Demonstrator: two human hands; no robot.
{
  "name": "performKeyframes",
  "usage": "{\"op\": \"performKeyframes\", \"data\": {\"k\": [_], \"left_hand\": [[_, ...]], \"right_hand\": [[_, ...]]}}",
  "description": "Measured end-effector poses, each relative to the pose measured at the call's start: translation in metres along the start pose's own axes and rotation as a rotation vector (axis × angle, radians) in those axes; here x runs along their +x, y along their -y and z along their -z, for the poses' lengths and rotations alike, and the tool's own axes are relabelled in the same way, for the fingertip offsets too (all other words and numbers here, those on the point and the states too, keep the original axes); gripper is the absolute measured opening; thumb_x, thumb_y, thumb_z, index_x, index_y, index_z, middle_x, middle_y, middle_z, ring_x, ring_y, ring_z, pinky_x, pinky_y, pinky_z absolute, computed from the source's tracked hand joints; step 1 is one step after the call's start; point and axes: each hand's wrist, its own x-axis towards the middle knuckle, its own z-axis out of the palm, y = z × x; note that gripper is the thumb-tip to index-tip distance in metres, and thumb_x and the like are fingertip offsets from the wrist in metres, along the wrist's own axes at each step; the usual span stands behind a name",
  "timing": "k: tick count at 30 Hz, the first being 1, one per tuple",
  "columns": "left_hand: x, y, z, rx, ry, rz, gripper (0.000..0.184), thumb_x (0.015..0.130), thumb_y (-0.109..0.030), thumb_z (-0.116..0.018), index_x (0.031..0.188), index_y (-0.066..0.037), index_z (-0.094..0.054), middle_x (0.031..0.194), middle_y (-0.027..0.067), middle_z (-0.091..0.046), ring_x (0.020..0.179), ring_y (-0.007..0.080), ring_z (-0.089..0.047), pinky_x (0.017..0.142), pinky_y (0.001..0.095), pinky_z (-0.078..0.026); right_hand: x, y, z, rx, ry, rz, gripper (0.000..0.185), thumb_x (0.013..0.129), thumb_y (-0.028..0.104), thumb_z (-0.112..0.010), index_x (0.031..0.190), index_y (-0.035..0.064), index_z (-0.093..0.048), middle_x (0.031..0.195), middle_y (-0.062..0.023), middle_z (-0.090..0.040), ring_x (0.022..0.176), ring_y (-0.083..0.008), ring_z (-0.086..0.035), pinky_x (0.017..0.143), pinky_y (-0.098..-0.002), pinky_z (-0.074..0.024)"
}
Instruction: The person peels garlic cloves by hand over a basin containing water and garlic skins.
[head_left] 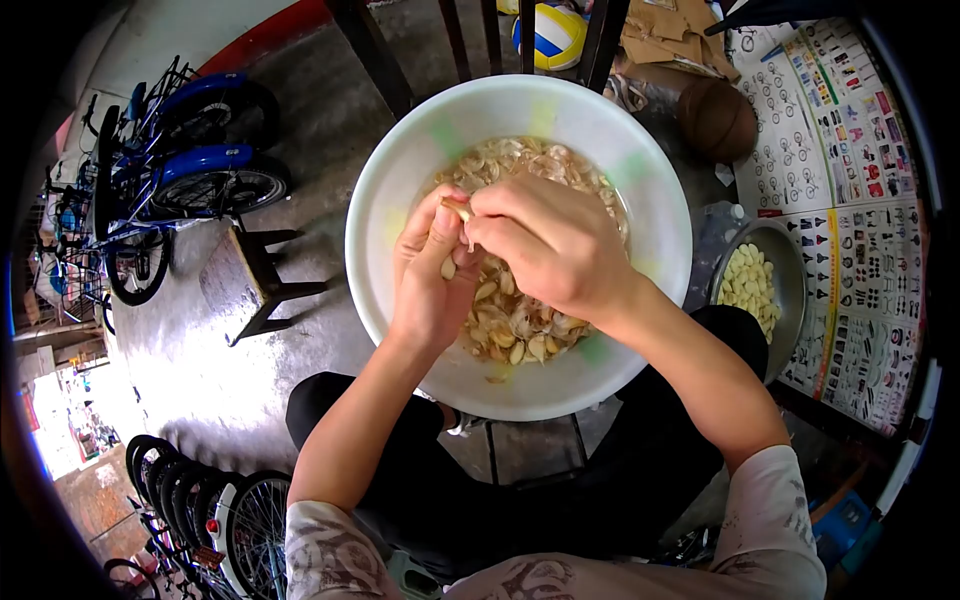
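Note:
A large white basin (400, 130) holds water with garlic cloves and loose skins (525, 325). Above it, my left hand (432, 265) is closed round a garlic clove (457, 208), with another pale clove (448, 268) lower against its fingers. My right hand (550, 240) pinches the upper clove from the other side, at its skin. The fingertips of both hands nearly meet. To the right of the basin, a metal bowl (790, 290) contains many peeled white cloves (748, 285).
A wooden stool (262, 280) and parked bicycles (215, 165) stand at the left, with more wheels (255, 530) at lower left. Dark chair slats (370, 50), a volleyball (555, 38) and a brown basketball (717, 120) lie beyond the basin. A printed sheet (865, 250) covers the right side.

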Motion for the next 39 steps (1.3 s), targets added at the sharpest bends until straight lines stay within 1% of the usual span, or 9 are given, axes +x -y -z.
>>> {"op": "performKeyframes", "data": {"k": [12, 14, 18, 22, 25, 29, 30, 33, 39], "left_hand": [[0.001, 0.006, 0.002, -0.125, 0.135, 0.010, 0.027, 0.098, -0.033, -0.063, 0.115, -0.013, -0.060, 0.087, -0.0077, -0.054, 0.074, 0.0037, -0.041, 0.069, 0.0197, -0.037], [-0.001, 0.001, -0.008, 0.029, -0.095, 0.019, 0.024, 0.098, -0.030, -0.063, 0.113, -0.011, -0.063, 0.087, -0.0061, -0.056, 0.073, 0.0037, -0.043, 0.066, 0.0187, -0.037], [0.004, -0.003, -0.006, 0.327, -0.077, -0.091, 0.021, 0.100, -0.024, -0.061, 0.103, -0.004, -0.067, 0.079, -0.0037, -0.057, 0.065, 0.0038, -0.044, 0.057, 0.0181, -0.034], [0.013, -0.015, 0.013, 0.094, -0.113, 0.053, 0.022, 0.101, -0.022, -0.058, 0.099, -0.001, -0.066, 0.077, -0.0033, -0.055, 0.064, 0.0040, -0.043, 0.054, 0.0189, -0.032], [0.010, -0.033, 0.019, 0.300, 0.020, 0.090, 0.022, 0.104, -0.021, -0.053, 0.099, -0.002, -0.063, 0.081, -0.0030, -0.053, 0.069, 0.0055, -0.044, 0.065, 0.0190, -0.040], [-0.003, -0.039, -0.009, 0.971, -0.068, -0.341, 0.022, 0.099, -0.017, -0.060, 0.109, 0.001, -0.068, 0.088, -0.0010, -0.060, 0.078, 0.0071, -0.054, 0.071, 0.0202, -0.045], [-0.004, -0.043, -0.007, 1.076, -0.023, -0.418, 0.028, 0.090, -0.012, -0.069, 0.115, 0.000, -0.068, 0.093, 0.0066, -0.068, 0.081, 0.0154, -0.063, 0.077, 0.0279, -0.051], [0.003, -0.041, -0.001, 1.083, 0.184, -0.535, 0.029, 0.086, -0.007, -0.071, 0.114, 0.001, -0.068, 0.098, 0.0107, -0.071, 0.082, 0.0170, -0.064, 0.078, 0.0289, -0.051], [0.000, -0.037, -0.004, 1.255, 0.106, -0.749, 0.024, 0.080, 0.001, -0.073, 0.104, 0.003, -0.067, 0.088, 0.0092, -0.069, 0.072, 0.0123, -0.061, 0.069, 0.0244, -0.049]], "right_hand": [[0.004, 0.002, 0.005, -0.062, -0.021, 0.178, 0.009, 0.075, 0.006, -0.066, 0.072, 0.0027, -0.058, 0.090, -0.0066, -0.064, 0.071, -0.0163, -0.062, 0.057, -0.0280, -0.0528], [0.004, -0.001, 0.005, -0.016, 0.044, 0.072, 0.007, 0.078, 0.001, -0.065, 0.079, 0.0034, -0.059, 0.089, -0.0077, -0.063, 0.072, -0.0185, -0.064, 0.058, -0.0299, -0.0541], [-0.002, 0.000, 0.000, 0.170, 0.066, -0.156, 0.010, 0.083, -0.001, -0.064, 0.085, 0.0038, -0.056, 0.087, -0.0086, -0.063, 0.074, -0.0247, -0.065, 0.062, -0.0343, -0.0542], [-0.003, -0.002, 0.005, 0.573, 0.237, -0.452, 0.006, 0.090, -0.002, -0.060, 0.093, 0.0004, -0.055, 0.083, -0.0094, -0.062, 0.073, -0.0216, -0.065, 0.064, -0.0322, -0.0507], [-0.001, 0.004, 0.007, 0.862, 0.202, -0.651, 0.007, 0.091, -0.005, -0.057, 0.096, -0.0003, -0.055, 0.080, -0.0078, -0.060, 0.073, -0.0167, -0.064, 0.067, -0.0304, -0.0511], [0.007, 0.005, 0.012, 1.054, 0.130, -0.880, 0.002, 0.095, -0.003, -0.056, 0.095, -0.0011, -0.055, 0.086, -0.0057, -0.061, 0.076, -0.0117, -0.063, 0.070, -0.0262, -0.0533], [0.008, 0.006, 0.014, 1.061, 0.150, -0.920, 0.001, 0.096, -0.002, -0.056, 0.095, -0.0009, -0.056, 0.090, -0.0055, -0.061, 0.077, -0.0109, -0.063, 0.071, -0.0249, -0.0537], [0.005, 0.005, 0.011, 1.107, 0.121, -0.947, 0.000, 0.096, -0.001, -0.056, 0.096, -0.0012, -0.056, 0.091, -0.0057, -0.061, 0.077, -0.0109, -0.063, 0.072, -0.0249, -0.0532], [0.004, 0.009, 0.005, 1.077, 0.031, -0.927, 0.002, 0.096, -0.001, -0.056, 0.097, -0.0009, -0.056, 0.093, -0.0061, -0.061, 0.077, -0.0112, -0.063, 0.072, -0.0243, -0.0524]]}}
